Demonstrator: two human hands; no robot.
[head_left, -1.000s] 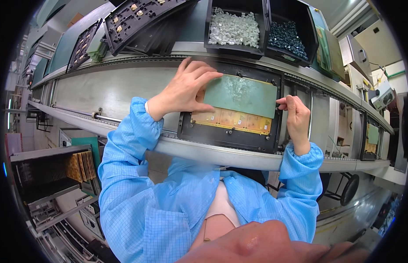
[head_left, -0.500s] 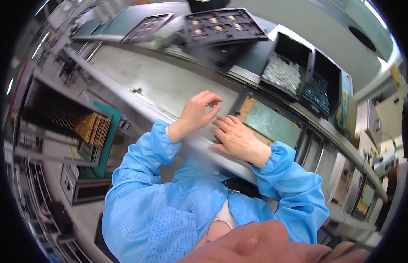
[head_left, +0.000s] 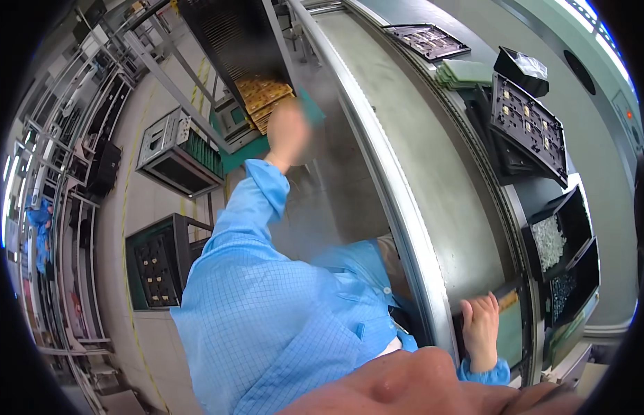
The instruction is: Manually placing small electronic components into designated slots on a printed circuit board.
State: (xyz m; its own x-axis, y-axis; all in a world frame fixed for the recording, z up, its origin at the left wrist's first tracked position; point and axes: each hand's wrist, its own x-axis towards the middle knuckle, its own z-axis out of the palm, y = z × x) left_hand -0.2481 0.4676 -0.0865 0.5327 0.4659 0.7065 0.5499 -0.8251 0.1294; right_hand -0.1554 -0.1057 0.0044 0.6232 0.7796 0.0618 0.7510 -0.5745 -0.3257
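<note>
Just ahead and left of the left hand [head_left: 288,133], noted amber boards [head_left: 261,90] in a black slotted rack [head_left: 218,41], well apart from the right hand [head_left: 482,328]; cannot read long axis. Cannot tell left grip through blur. On right, observed thumb and fingers parted, beside green panel [head_left: 513,337].

1. The person wears a light-blue cloth smock [head_left: 266,304] with a fine dark grid.
2. Gathered blue cuffs [head_left: 489,373] end the sleeves [head_left: 242,214] at the bare left hand [head_left: 289,131] and bare right hand [head_left: 481,330].
3. A small pale button [head_left: 386,290] dots its front; white cloth [head_left: 393,345] shows at the near opening.
</note>
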